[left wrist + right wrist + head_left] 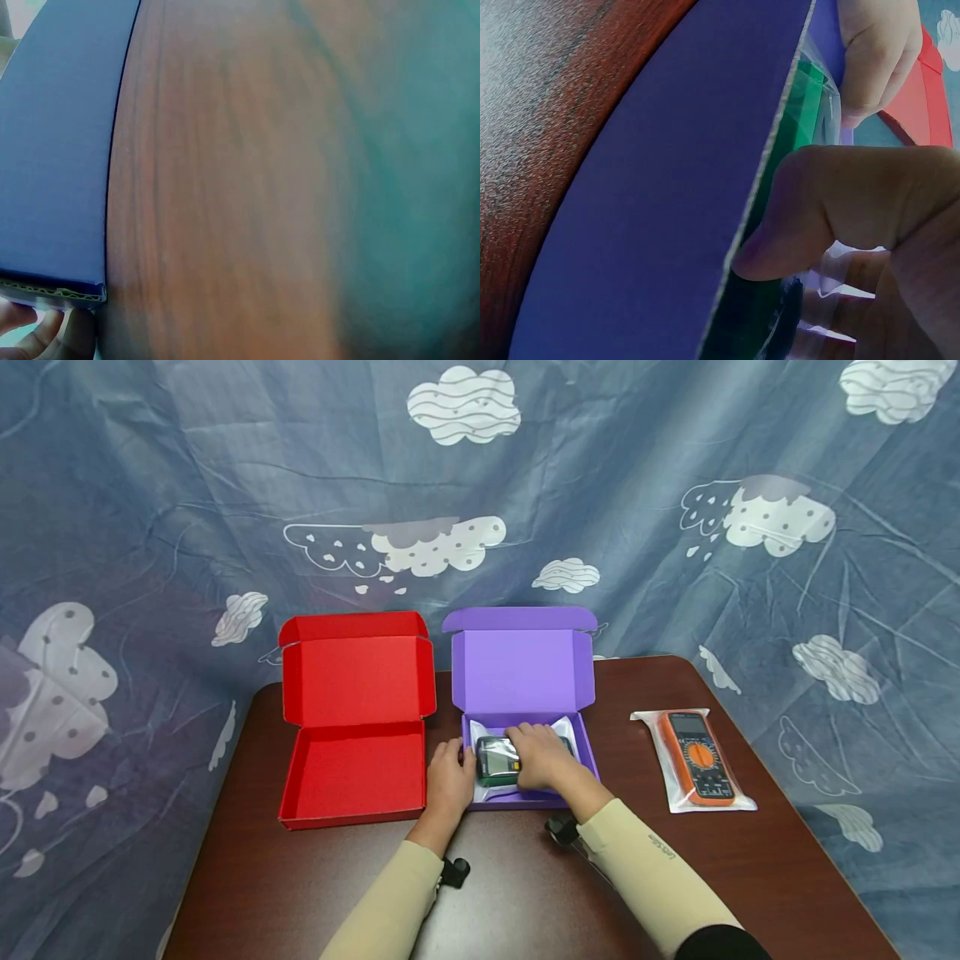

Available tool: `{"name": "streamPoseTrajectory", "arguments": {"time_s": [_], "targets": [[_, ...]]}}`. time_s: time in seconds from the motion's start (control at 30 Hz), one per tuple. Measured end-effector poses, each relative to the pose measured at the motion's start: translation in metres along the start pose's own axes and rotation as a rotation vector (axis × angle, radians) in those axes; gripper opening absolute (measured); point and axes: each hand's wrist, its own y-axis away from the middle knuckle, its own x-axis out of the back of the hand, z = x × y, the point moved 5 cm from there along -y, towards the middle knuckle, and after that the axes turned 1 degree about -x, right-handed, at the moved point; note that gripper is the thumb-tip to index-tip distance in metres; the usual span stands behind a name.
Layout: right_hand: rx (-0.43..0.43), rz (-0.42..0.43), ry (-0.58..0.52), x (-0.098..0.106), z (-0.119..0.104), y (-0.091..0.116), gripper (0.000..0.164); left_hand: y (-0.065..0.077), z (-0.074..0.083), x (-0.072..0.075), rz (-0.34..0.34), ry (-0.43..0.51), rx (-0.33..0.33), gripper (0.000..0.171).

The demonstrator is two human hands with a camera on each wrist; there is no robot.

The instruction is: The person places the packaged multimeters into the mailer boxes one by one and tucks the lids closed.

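A green handheld meter (498,758) with a grey screen lies crosswise, in a clear plastic bag, inside the open purple box (522,670). My right hand (542,755) holds it from above: the thumb is at its near side and the fingers reach over to the far side. In the right wrist view the thumb (780,232) presses against the green casing just inside the box's front wall. My left hand (450,777) grips the left wall of the purple box. Fingertips (45,334) of that hand show by the box edge in the left wrist view.
An open red box (356,770) stands to the left of the purple one. An orange multimeter (699,757) in a plastic bag lies near the right edge of the brown table (517,893). Behind hangs a blue cloud-patterned curtain (600,468).
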Motion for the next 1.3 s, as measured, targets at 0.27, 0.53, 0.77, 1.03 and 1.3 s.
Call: {"name": "streamPoseTrajectory", "arguments": {"time_s": [0.27,0.53,0.77,1.03,1.3], "targets": [[-0.01,-0.017,0.008,-0.005,0.006,0.001,0.07,0.001,0.003,0.0,0.021,-0.001,-0.02,0.029],[-0.045,-0.041,-0.023,-0.012,0.013,0.002,0.075,0.003,0.004,0.0,0.024,-0.002,-0.027,0.028],[-0.048,-0.037,-0.023,-0.013,0.014,0.004,0.074,0.002,0.005,0.0,0.024,0.005,-0.027,0.028],[-0.082,-0.072,-0.017,-0.019,0.013,0.005,0.082,0.003,0.003,-0.001,0.018,-0.011,-0.021,0.029],[-0.12,-0.091,-0.058,-0.023,0.014,0.008,0.089,0.004,0.0,-0.003,0.007,-0.001,0.018,0.031]]}}
